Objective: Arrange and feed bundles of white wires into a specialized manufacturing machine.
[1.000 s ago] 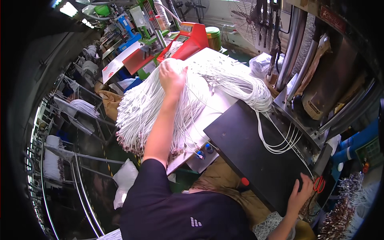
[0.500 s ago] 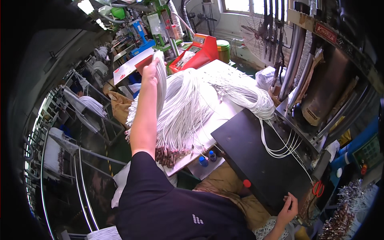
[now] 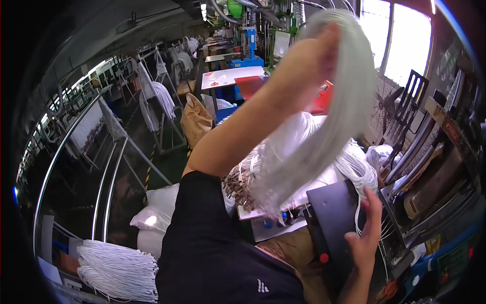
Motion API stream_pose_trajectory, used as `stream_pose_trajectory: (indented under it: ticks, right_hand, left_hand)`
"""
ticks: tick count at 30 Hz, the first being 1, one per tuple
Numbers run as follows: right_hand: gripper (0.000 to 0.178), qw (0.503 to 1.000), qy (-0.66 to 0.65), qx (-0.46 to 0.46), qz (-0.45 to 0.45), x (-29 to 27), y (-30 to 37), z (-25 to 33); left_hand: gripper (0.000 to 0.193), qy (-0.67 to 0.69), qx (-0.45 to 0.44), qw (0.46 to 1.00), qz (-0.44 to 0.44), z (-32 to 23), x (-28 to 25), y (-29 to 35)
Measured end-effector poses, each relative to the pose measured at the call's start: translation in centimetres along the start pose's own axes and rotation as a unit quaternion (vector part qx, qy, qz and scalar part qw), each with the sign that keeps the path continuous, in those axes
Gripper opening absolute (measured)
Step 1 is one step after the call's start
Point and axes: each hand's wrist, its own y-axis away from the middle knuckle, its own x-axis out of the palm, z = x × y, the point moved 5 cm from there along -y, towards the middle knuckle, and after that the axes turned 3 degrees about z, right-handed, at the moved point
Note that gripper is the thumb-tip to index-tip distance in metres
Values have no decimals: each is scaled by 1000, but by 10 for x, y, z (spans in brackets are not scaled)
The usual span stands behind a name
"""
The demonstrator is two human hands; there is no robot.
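Raised high, the left hand (image 3: 329, 50) grasps a white cable bundle (image 3: 357, 86), fingers seemingly curled but blurred; the right hand (image 3: 365, 234), near right, is empty, thumb and fingers parted.

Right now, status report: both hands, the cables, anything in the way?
Left hand raised, gripping white cable bundle. Right hand open, near black board. Bundle motion-blurred, partly hiding cable pile behind.

A brown sack (image 3: 196, 121), a blue machine (image 3: 247, 62) and a caged fan (image 3: 387, 105) (bright window (image 3: 409, 45) above it)
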Motion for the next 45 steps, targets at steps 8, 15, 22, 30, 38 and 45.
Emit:
stream_pose_trajectory:
  ticks: [8, 15, 22, 30, 38, 45]
  right_hand:
    - [92, 801, -548, 110, 216, -10, -14, 49]
    - [26, 761, -546, 315, 155, -43, 177, 58]
    - [55, 710, -538, 452, 50, -33, 222, 23]
    - [97, 657, -650, 381, 25, -25, 184, 3]
    - [95, 788, -519, 323, 74, 32, 0, -87]
    - [58, 776, -438, 452, 41, -9, 83, -109]
  left_hand:
    - [71, -104, 127, 974, 158, 11, 114, -3]
    - [80, -271, 93, 953, 95, 39, 163, 2]
    - [68, -6, 73, 988, 133, 78, 193, 18]
    - [81, -136, -12, 991, -12, 198, 89, -53]
    - [44, 6, -80, 991, -111, 266, -60, -191]
    - [48, -56, -285, 956, -26, 375, -109, -88]
